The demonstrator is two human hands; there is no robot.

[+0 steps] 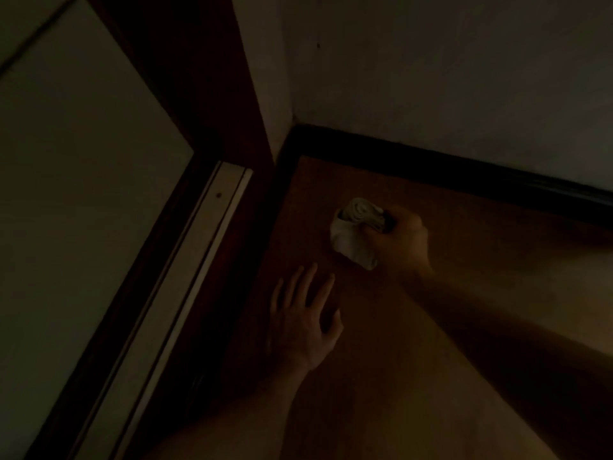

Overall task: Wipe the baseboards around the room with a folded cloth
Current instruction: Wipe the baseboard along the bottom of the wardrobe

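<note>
White cloth (355, 234), gripped bunched in the right hand (401, 240), should press flat along the far baseboard (464, 172) (corner first); left hand (303, 323) rests spread on the floor (348, 187).

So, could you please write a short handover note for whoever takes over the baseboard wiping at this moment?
Right hand: grips the bunched cloth, low over the floor, apart from the baseboard.
Left hand: open, fingers spread, down at the floor, holding nothing.
Done: the dim picture does not show which stretch has been wiped.
Left: probably bring the cloth to the dark baseboard and wipe along it.
</note>
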